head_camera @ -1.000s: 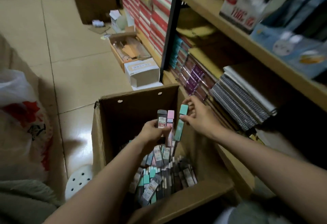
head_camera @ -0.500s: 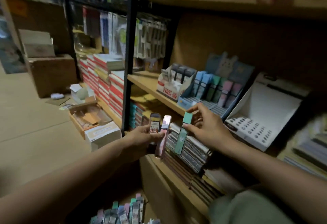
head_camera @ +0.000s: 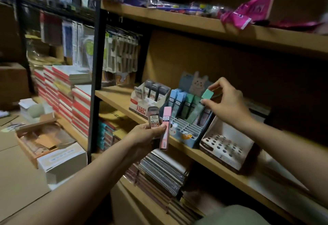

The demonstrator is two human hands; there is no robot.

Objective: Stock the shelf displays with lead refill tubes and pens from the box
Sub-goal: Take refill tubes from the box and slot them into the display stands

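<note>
Both forearms bare, no sleeves, watch or rings showing on the left hand (head_camera: 143,134) or right hand (head_camera: 229,104). Greyish-green clothing (head_camera: 234,216) down low.

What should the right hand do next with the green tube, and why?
Probably lower the green tube into a slot of the blue display. The right hand pinches it just above the green row there, while the left hand holds two more tubes.

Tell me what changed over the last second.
The right hand carried the green tube up from the box to the blue display on the shelf. The left hand rose too, still gripping the grey tube and pink tube.
</note>
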